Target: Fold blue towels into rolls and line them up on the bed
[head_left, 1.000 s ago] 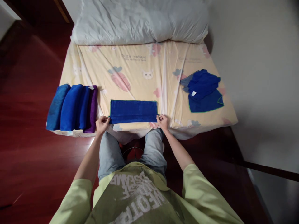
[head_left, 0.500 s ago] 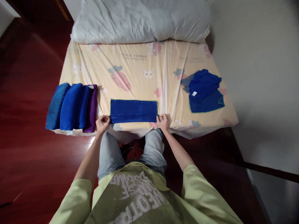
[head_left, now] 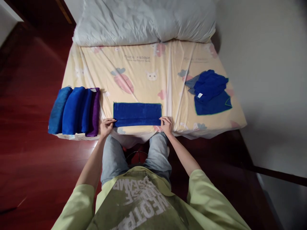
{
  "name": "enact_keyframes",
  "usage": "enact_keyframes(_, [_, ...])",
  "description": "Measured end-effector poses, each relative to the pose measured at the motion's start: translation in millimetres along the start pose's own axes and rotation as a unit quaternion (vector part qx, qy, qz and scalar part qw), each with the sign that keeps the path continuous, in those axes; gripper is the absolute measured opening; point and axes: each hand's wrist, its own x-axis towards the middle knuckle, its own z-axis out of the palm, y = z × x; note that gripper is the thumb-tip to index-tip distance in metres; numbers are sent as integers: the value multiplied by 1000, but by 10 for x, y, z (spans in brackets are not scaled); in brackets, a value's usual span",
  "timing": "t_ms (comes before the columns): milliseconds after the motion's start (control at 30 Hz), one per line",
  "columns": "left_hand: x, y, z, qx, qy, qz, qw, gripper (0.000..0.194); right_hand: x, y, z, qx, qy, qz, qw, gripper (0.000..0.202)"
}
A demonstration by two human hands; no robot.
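Note:
A blue towel (head_left: 137, 111) with thin green edging lies folded into a long rectangle near the bed's front edge. A narrow folded strip runs along its near side. My left hand (head_left: 106, 127) pinches the left end of that strip between thumb and fingers. At the opposite end, my right hand (head_left: 166, 124) grips the strip's right end in the same way. The tips of both thumbs are partly hidden.
Left of me, rolled blue towels (head_left: 73, 110) and a purple towel (head_left: 93, 111) sit side by side. Crumpled blue cloths (head_left: 211, 92) are heaped at the right. A pale quilt (head_left: 144, 22) lies across the far side of the patterned bedsheet (head_left: 141, 81); a wall (head_left: 263, 80) stands at right.
Both hands have shifted slightly at the towel's near ends. My left fingers now reach inward over its edge, and my right fingers have straightened somewhat. The towel looks the same.

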Motion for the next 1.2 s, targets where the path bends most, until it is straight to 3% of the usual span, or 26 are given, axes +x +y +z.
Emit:
enact_keyframes(333, [11, 58, -7, 36, -34, 2, 999, 28, 8, -24, -66, 1, -8, -20, 1000, 28])
enact_keyframes(467, [11, 124, -50, 44, -59, 24, 997, 27, 1, -43, -191, 4, -69, -34, 997, 31])
enact_keyframes(700, [26, 127, -100, 64, -114, 60, 990, 46, 23, -72, -343, 16, -149, -76, 986, 55])
enact_keyframes(1033, [20, 57, -81, 41, -81, 52, 995, 43, 14, -86, -276, -3, -117, -55, 992, 54])
enact_keyframes(1200, [46, 10, -81, 5, -73, 32, 997, 31, 42, -66, -266, 22, -114, -34, 993, 45])
